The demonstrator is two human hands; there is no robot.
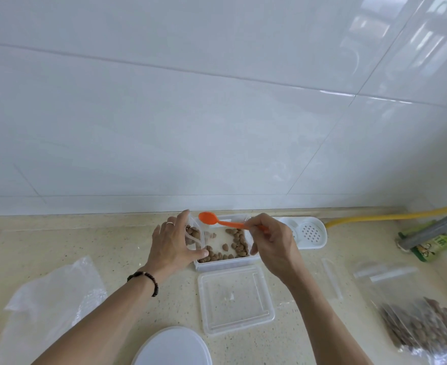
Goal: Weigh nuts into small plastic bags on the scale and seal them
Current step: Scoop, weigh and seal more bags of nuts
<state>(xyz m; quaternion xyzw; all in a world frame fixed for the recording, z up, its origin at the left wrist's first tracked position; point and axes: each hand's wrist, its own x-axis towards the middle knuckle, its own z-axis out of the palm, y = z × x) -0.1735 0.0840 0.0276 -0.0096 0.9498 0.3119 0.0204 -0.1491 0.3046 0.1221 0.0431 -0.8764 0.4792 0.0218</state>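
the right hand (272,243) pinches the orange spoon (226,222) by its handle, the fingers hiding the handle's end; the bowl hangs over the nuts (236,243) in the clear container (225,263). the left hand (173,243) grips a small bag (194,237), partly hidden, just beside the spoon. speckled counter (111,248), white tiled wall (190,114) beyond.

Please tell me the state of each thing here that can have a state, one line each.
Nut box: open, partly filled with nuts.
Lid: off, flat on the counter.
Small bag: held open by the left hand, some nuts inside.
Orange spoon: empty, in the right hand grip.
Filled bags: piled at right.
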